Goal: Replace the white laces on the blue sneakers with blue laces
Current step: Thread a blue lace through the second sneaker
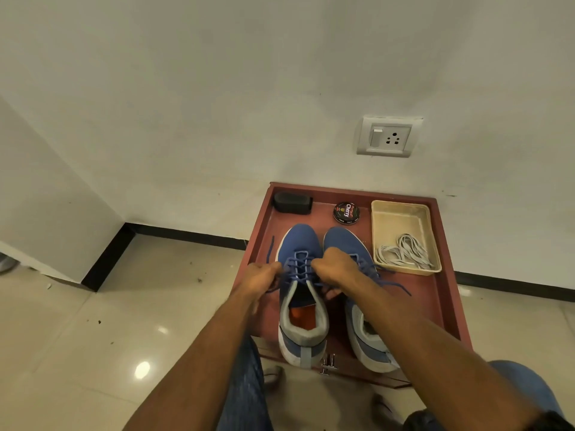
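1 polish tin reads "Cherry", beyond 2 blue sneakers.

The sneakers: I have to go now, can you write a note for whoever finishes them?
Left hand and right hand: each keeps a grip on the blue lace of the left sneaker.
Both sneakers stand on the red tray; the right sneaker already carries a blue lace, ends loose.
Old white laces lie in the cream tray.
Done: white laces out, blue threaded.
Left: probably tighten and tie both.
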